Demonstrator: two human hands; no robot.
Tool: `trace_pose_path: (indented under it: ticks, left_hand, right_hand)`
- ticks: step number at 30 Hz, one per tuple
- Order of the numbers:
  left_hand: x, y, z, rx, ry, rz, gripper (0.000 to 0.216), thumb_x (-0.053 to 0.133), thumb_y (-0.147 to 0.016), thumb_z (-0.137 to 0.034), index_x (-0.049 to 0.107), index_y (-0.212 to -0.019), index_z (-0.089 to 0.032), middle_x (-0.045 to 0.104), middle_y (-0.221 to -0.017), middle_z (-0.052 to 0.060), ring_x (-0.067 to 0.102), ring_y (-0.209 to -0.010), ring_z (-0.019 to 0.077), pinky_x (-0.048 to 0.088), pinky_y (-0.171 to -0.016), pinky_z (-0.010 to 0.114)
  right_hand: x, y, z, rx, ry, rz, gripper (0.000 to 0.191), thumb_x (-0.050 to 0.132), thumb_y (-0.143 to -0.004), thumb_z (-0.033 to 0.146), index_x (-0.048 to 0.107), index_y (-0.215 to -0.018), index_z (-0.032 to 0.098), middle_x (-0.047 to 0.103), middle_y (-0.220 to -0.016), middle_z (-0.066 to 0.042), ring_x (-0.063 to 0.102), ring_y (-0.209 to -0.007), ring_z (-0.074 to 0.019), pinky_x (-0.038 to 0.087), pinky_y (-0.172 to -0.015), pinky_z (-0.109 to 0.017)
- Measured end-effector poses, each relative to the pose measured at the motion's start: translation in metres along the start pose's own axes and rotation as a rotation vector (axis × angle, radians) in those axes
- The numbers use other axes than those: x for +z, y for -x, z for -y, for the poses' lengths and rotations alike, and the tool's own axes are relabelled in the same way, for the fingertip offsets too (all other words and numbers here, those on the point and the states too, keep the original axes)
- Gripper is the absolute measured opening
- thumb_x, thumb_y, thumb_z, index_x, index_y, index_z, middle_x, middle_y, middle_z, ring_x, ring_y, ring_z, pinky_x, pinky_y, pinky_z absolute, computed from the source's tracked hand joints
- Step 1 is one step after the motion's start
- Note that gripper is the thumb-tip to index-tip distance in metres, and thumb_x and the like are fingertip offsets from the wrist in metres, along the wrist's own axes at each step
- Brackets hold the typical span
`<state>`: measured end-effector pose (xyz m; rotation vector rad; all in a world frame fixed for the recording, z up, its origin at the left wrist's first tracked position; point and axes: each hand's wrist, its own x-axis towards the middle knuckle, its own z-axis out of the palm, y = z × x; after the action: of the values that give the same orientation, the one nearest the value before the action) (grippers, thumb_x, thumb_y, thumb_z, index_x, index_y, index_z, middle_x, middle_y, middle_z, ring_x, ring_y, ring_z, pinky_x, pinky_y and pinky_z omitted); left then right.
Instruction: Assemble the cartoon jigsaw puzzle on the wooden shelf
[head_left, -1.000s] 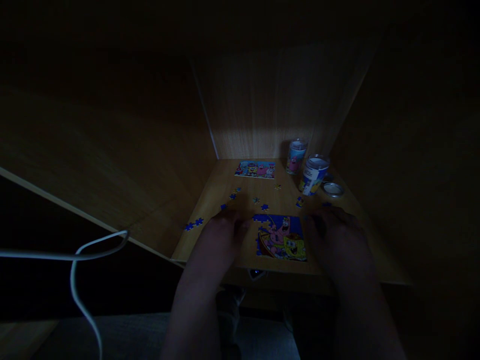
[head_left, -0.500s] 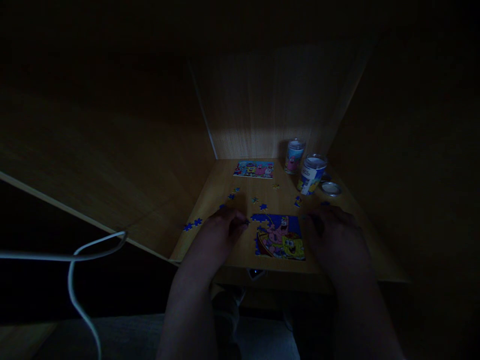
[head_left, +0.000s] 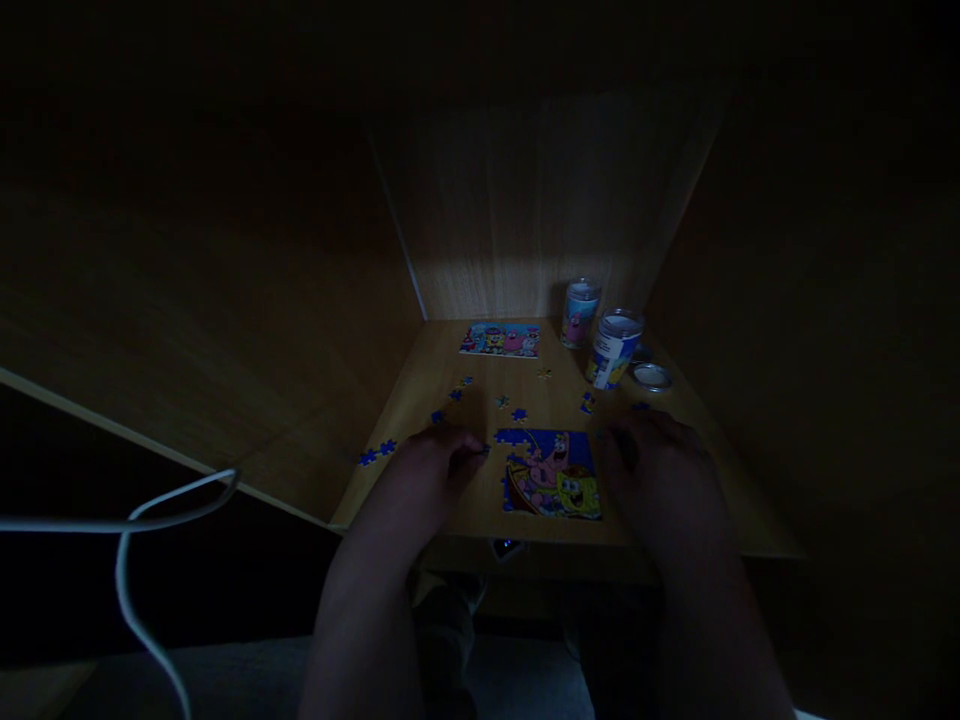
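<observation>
A partly assembled cartoon jigsaw puzzle [head_left: 551, 478] lies near the front edge of the small wooden desk [head_left: 480, 505]. My left hand [head_left: 431, 470] rests just left of it, fingers curled and pinched on a small blue puzzle piece [head_left: 484, 450] at the puzzle's upper left corner. My right hand [head_left: 656, 470] lies on the desk at the puzzle's right edge, fingers bent down; the dim light hides whether it holds anything. Loose blue pieces [head_left: 377, 454] are scattered across the desk.
A second finished puzzle [head_left: 500, 340] lies at the back by the wall. Two printed round tins [head_left: 613, 348] and a metal lid [head_left: 651, 376] stand at the back right. Wooden walls enclose the desk on three sides. A white cable [head_left: 127, 540] hangs at left.
The view has drifted slightly, shifting the desk leftward. My left hand has curled and brought its fingertips toward the puzzle's upper left corner. My right hand has stayed put.
</observation>
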<state>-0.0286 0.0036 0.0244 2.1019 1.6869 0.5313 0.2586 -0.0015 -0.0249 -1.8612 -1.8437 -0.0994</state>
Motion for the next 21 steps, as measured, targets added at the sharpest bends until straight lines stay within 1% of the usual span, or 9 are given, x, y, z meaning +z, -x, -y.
trace_pose_path:
  ticks: [2,5,9,11,16,21]
  left_hand:
    - [0.0032,-0.0025,0.0014,0.008,0.017,-0.006,0.012,0.067,-0.102,-0.025,0.078,-0.106,-0.026,0.085,-0.112,0.004,0.081,-0.103,0.024,0.059,-0.092,0.036]
    - [0.0074,-0.0054,0.0037,0.03,0.036,-0.018,0.018,0.065,-0.105,-0.027,0.078,-0.117,-0.027,0.085,-0.119,0.004,0.08,-0.109,0.024,0.059,-0.095,0.036]
    - [0.0099,-0.0075,0.006,0.034,0.027,-0.007,0.019,0.064,-0.106,-0.029,0.079,-0.118,-0.027,0.085,-0.123,0.005,0.08,-0.113,0.0249,0.058,-0.098,0.037]
    - [0.0098,-0.0075,0.0062,0.031,0.024,-0.003,0.018,0.064,-0.105,-0.029,0.078,-0.117,-0.027,0.085,-0.121,0.004,0.08,-0.11,0.0246,0.058,-0.096,0.037]
    - [0.0084,-0.0075,0.004,0.016,-0.002,0.008,0.013,0.064,-0.105,-0.034,0.074,-0.112,-0.027,0.084,-0.103,0.002,0.079,-0.094,0.0236,0.055,-0.082,0.035]
    - [0.0107,-0.011,0.0008,-0.019,-0.019,-0.014,0.013,0.065,-0.105,-0.035,0.071,-0.111,-0.026,0.082,-0.097,0.002,0.078,-0.088,0.0239,0.053,-0.079,0.035]
  right_hand:
    - [-0.0003,-0.0001,0.0001,0.0,0.0,-0.002,0.023,0.058,-0.106,0.035,0.076,-0.109,0.022,0.077,-0.119,-0.014,0.069,-0.112,-0.0341,0.053,-0.098,-0.049]
    - [-0.0005,-0.0001,0.0003,0.0,0.004,-0.003,0.024,0.057,-0.106,0.036,0.077,-0.109,0.022,0.077,-0.12,-0.015,0.069,-0.112,-0.0344,0.053,-0.098,-0.049]
    - [-0.0007,0.0002,0.001,0.002,0.018,-0.008,0.024,0.058,-0.106,0.037,0.077,-0.108,0.022,0.077,-0.121,-0.015,0.069,-0.11,-0.0339,0.053,-0.097,-0.049]
    - [-0.001,0.0003,0.0014,0.0,0.015,-0.014,0.024,0.057,-0.106,0.036,0.077,-0.108,0.022,0.077,-0.122,-0.015,0.069,-0.111,-0.0337,0.053,-0.097,-0.048]
    - [-0.001,0.0002,0.001,-0.013,-0.006,-0.021,0.022,0.058,-0.105,0.033,0.076,-0.105,0.022,0.077,-0.116,-0.015,0.069,-0.109,-0.0333,0.053,-0.097,-0.048]
    - [-0.0002,0.0002,0.0,-0.013,-0.002,-0.023,0.021,0.058,-0.105,0.033,0.076,-0.104,0.022,0.077,-0.117,-0.015,0.069,-0.109,-0.0332,0.054,-0.096,-0.048]
